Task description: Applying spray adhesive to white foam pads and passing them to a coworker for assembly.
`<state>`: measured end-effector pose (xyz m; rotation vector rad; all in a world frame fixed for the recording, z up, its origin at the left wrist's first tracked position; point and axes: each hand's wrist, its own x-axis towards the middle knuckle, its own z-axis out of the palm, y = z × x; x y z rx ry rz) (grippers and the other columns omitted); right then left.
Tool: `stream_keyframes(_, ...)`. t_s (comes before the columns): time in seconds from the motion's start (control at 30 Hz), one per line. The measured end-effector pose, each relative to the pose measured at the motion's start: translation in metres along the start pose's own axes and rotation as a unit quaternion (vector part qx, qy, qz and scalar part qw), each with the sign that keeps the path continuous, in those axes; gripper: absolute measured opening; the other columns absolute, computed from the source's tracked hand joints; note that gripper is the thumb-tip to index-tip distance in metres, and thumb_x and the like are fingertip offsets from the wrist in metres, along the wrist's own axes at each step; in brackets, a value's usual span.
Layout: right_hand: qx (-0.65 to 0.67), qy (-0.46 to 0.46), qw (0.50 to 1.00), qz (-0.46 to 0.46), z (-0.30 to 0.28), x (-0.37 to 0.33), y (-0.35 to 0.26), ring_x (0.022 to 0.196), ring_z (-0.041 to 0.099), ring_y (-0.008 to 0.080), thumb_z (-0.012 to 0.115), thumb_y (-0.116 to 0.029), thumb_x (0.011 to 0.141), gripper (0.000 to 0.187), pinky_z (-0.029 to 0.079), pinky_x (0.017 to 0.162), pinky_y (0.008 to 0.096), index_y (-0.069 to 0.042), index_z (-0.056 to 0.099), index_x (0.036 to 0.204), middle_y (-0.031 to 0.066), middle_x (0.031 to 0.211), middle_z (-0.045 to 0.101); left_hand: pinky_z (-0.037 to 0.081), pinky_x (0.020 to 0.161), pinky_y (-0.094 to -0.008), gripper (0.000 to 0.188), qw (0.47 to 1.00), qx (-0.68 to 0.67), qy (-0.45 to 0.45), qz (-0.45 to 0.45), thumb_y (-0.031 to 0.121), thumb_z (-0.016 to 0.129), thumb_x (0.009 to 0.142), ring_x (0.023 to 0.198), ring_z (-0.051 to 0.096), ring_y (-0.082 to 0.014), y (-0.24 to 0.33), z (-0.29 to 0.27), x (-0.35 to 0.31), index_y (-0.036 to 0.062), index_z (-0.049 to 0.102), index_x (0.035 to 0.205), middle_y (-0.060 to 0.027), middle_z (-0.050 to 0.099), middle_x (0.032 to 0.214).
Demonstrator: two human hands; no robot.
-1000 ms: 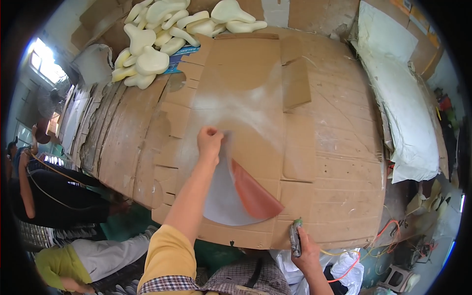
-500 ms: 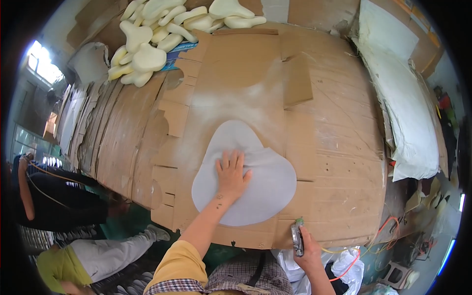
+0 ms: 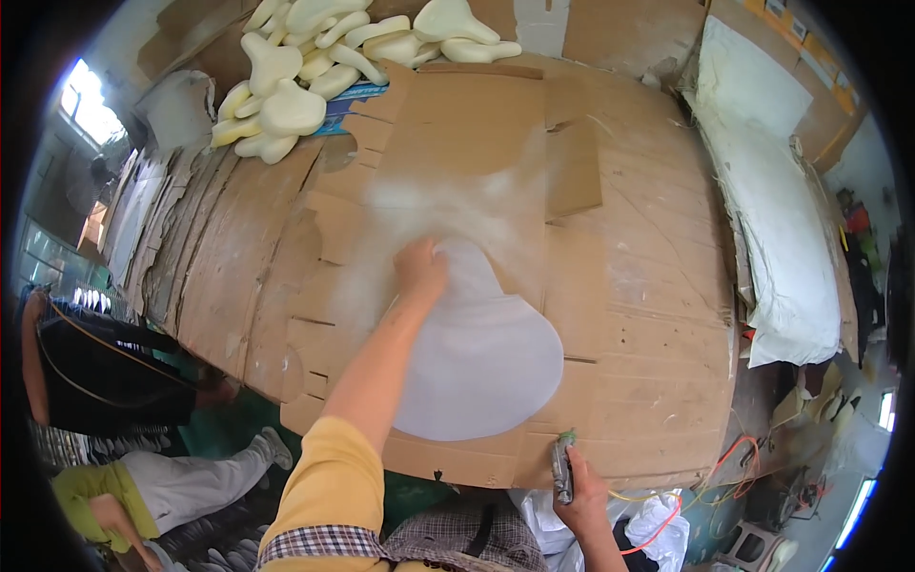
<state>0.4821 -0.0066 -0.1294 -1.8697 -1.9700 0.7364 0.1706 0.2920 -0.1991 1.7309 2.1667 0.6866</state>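
A pale grey, saddle-shaped sheet of cover material [image 3: 481, 367] lies flat on the cardboard, with a small fold or notch on its right edge. My left hand [image 3: 420, 271] is closed on its far left edge, fingers curled around the rim. The fingertips are partly hidden behind the hand. At the near edge of the table, my right hand [image 3: 583, 498] grips a spray gun [image 3: 562, 469] with a greenish tip, held upright. A yellow hose runs close to that hand.
Several cream foam bicycle seats [image 3: 291, 110] are heaped at the far left. Cardboard [image 3: 658, 286] covers the table, whitened by spray in the middle. White sheeting [image 3: 796, 286] stands along the right. An orange hose [image 3: 739, 458] hangs at lower right. Another person [image 3: 162, 496] is at lower left.
My left hand has gone from lying flat on the grey sheet to closing on its far left edge. The right hand keeps the spray gun. The whole view has shifted slightly.
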Motion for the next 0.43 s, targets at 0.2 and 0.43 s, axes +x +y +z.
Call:
stream_keyframes(0.2, 0.018, -0.005, 1.000, -0.005, -0.005, 0.008, -0.002, 0.082, 0.063, 0.0418, 0.062, 0.000, 0.071, 0.058, 0.052, 0.070, 0.0470, -0.004, 0.049, 0.127, 0.0229, 0.095, 0.064, 0.045, 0.084, -0.0459, 0.022, 0.987, 0.007, 0.134, 0.082, 0.019, 0.064, 0.082, 0.094, 0.057, -0.0344, -0.015, -0.009, -0.015, 0.0055, 0.064, 0.099, -0.0138, 0.064, 0.094)
stream_keyframes(0.43, 0.012, -0.017, 0.991, -0.136, 0.023, 0.028, 0.005, 0.094, 0.064, 0.0403, 0.063, -0.002, 0.069, 0.064, 0.053, 0.079, 0.0448, -0.003, 0.047, 0.131, 0.0226, 0.108, 0.063, 0.049, 0.076, -0.0460, 0.029, 0.996, 0.068, 0.024, -0.059, 0.026, 0.063, 0.084, 0.094, 0.061, -0.0350, -0.062, -0.049, 0.002, 0.0039, 0.062, 0.103, -0.0180, 0.062, 0.098)
